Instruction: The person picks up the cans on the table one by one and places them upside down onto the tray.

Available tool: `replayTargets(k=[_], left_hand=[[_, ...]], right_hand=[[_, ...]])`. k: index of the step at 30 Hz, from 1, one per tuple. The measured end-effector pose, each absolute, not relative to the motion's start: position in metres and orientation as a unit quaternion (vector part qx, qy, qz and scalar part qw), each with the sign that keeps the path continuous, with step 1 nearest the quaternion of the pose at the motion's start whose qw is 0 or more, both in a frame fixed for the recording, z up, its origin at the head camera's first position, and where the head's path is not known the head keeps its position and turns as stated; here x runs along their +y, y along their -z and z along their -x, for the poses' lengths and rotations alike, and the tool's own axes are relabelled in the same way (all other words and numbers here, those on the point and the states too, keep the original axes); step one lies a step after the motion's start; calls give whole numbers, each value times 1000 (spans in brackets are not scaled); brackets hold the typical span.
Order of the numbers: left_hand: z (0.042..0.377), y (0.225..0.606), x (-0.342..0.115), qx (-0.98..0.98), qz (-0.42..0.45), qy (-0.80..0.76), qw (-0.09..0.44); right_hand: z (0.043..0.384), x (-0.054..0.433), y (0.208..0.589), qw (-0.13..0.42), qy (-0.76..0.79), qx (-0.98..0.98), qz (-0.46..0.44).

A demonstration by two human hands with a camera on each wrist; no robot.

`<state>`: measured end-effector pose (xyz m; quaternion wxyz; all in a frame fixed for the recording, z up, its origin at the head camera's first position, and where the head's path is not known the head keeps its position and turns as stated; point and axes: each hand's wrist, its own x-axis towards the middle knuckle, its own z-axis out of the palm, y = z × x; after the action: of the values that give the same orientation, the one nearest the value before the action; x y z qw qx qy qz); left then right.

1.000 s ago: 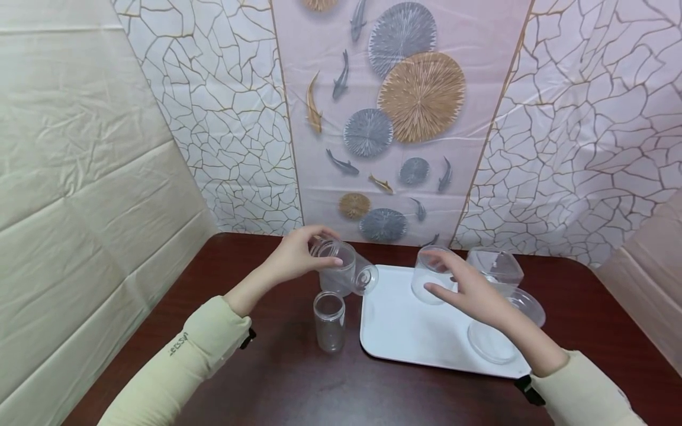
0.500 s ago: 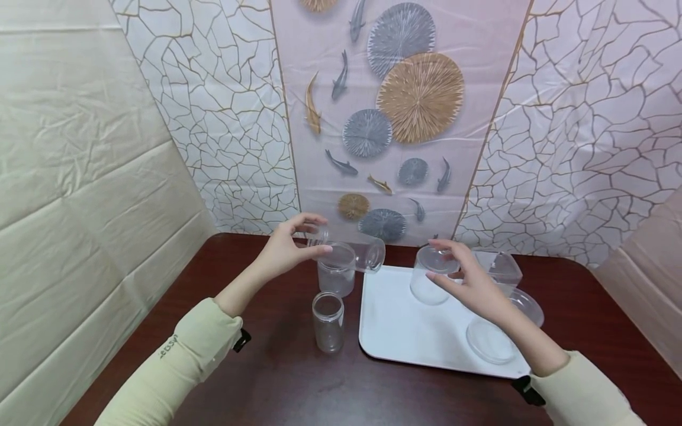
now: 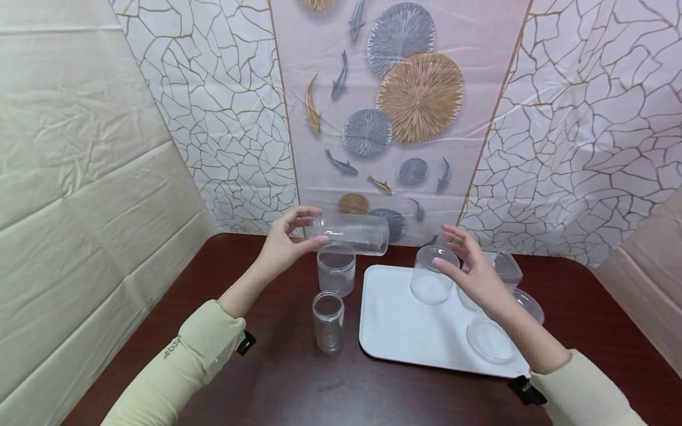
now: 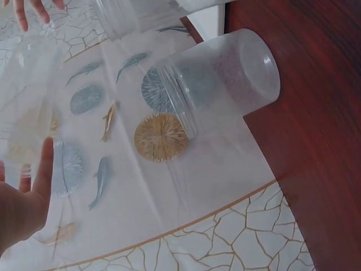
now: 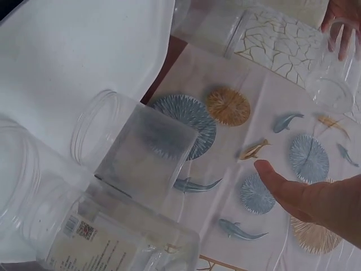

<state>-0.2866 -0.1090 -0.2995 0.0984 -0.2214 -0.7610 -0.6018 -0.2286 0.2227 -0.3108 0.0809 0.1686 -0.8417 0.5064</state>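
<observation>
My left hand [image 3: 279, 245] holds a tall clear plastic jar [image 3: 354, 234] by one end, thumb in front and fingers behind. The jar lies level in the air, its base toward the right, above a wider clear jar [image 3: 337, 275] standing on the table. Nearer to me stands a slim clear jar [image 3: 328, 324]. My right hand [image 3: 476, 275] hovers with its fingers spread and nothing in them. Just beside it, an upside-down clear jar [image 5: 146, 152] stands on the white tray [image 3: 396, 334]; the right wrist view shows a gap between them.
Round clear pieces [image 3: 491, 341] lie at the tray's right side. Behind my right hand is a square-sided clear jar [image 3: 506, 267], which bears a printed label [image 5: 84, 237] in the right wrist view. A patterned cloth [image 3: 415, 171] hangs behind the table.
My left hand has lifted the tall jar from a slanted position by the wider jar to a level one above it. My right hand has risen slightly off the upside-down jar, fingers spreading.
</observation>
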Motion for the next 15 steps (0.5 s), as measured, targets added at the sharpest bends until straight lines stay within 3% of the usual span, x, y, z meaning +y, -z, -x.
replayTargets(k=[15], left_hand=[[283, 303, -96, -727, 220, 638, 124]], right_hand=[[223, 214, 308, 38, -593, -783, -183]])
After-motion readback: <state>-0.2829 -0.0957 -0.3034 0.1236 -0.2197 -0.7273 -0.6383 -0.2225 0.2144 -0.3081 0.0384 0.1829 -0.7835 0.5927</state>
